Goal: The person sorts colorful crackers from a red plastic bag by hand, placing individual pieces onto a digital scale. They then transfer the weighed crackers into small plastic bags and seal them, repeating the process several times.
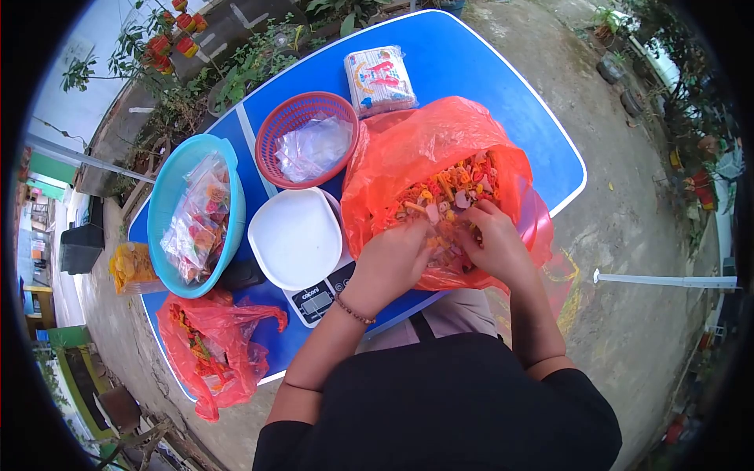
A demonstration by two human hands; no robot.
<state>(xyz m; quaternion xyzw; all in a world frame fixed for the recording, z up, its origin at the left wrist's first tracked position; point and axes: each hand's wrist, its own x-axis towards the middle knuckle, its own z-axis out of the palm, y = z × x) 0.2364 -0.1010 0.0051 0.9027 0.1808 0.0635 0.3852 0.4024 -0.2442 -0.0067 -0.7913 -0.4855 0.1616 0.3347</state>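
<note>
Left hand (397, 253) and right hand (498, 239) seemingly gather snacks (473, 171) in a red plastic bag (444, 125); fingers curled, hold unclear; lifting would need pinching.

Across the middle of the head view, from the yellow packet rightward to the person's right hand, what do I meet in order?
Yellow packet → light-blue basin → white tray → left hand → right hand.

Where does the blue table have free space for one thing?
Free: the far right of the blue table, between the white pack, the large red bag and its edge. Crowded: around the turquoise basin, red basket and scale.
</note>
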